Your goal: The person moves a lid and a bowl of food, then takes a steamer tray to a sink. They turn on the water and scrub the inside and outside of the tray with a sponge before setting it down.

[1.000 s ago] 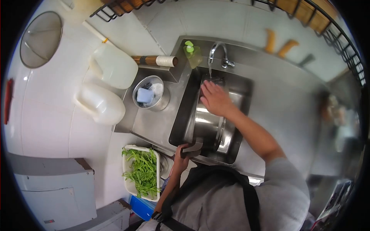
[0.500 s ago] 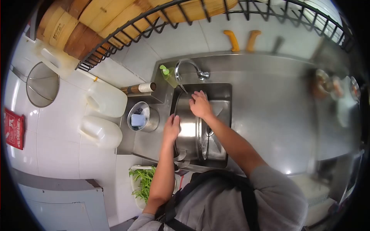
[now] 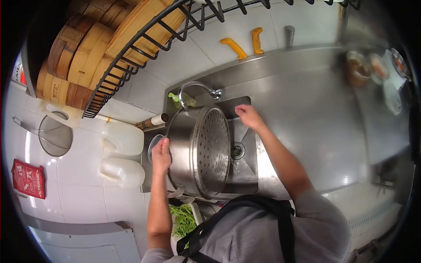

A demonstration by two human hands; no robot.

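A large metal steamer pot (image 3: 182, 151) is tilted on its side over the sink, its base with many small holes (image 3: 212, 149) facing right. My left hand (image 3: 161, 154) grips the pot's left rim, thumb up; its other fingers are partly hidden. To the right of the pot, apart from it, my right hand (image 3: 247, 115) hangs over the sink's right side with its fingers curled in and nothing visible in them. The curved faucet (image 3: 193, 84) arches over the pot's back edge. Below lies the sink (image 3: 247, 168) with its drain (image 3: 237, 151).
A green soap bottle (image 3: 175, 98) stands behind the faucet. White jugs (image 3: 123, 138) line the left wall. A metal container (image 3: 154, 147) is partly hidden behind my left hand. Green vegetables (image 3: 183, 219) sit near my body. A black rack (image 3: 144, 39) with bamboo steamers hangs overhead.
The pot has been lifted and tipped, so its holed base now shows. My left hand has moved left with its rim. My right hand has come off the pot and moved right, fingers curling.
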